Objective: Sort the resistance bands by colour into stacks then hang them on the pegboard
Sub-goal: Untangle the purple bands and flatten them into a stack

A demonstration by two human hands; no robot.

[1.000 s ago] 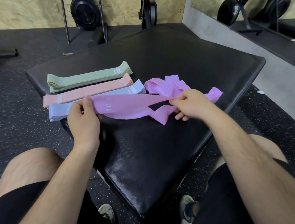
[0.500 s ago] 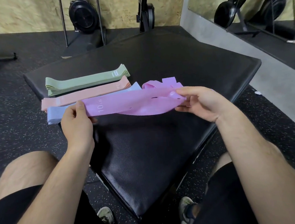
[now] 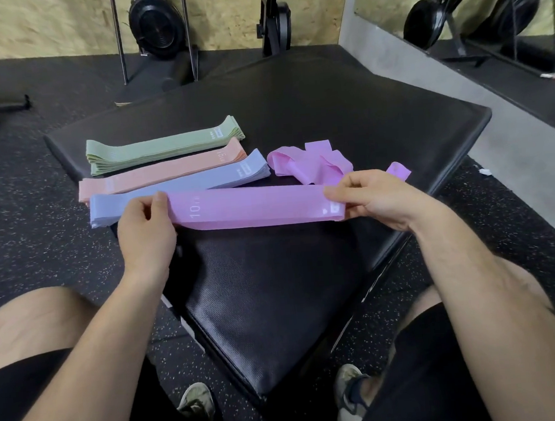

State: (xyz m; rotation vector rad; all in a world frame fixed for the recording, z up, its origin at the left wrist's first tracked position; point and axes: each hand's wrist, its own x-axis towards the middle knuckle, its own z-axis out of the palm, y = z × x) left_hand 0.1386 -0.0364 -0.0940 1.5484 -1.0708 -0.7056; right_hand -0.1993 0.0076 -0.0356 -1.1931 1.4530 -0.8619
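Left hand pinches one end of a flat purple band, thumb on top and fingers curled beneath, while my right hand pinches the other end in the same way, thumb lying along the top face. Between my two hands the band runs level and flat, held just above the black mat, with a pale "10" printed close to my left thumb. Just beyond my left hand lies the blue stack, its near end partly hidden under my knuckles; past that, farther from me, sit the pink stack and then the green stack, all three side by side and roughly in line with the band I hold. Beyond my right hand, near the blue stack's far end, a loose heap of purple bands lies crumpled on the mat, one end poking out past my right knuckles.
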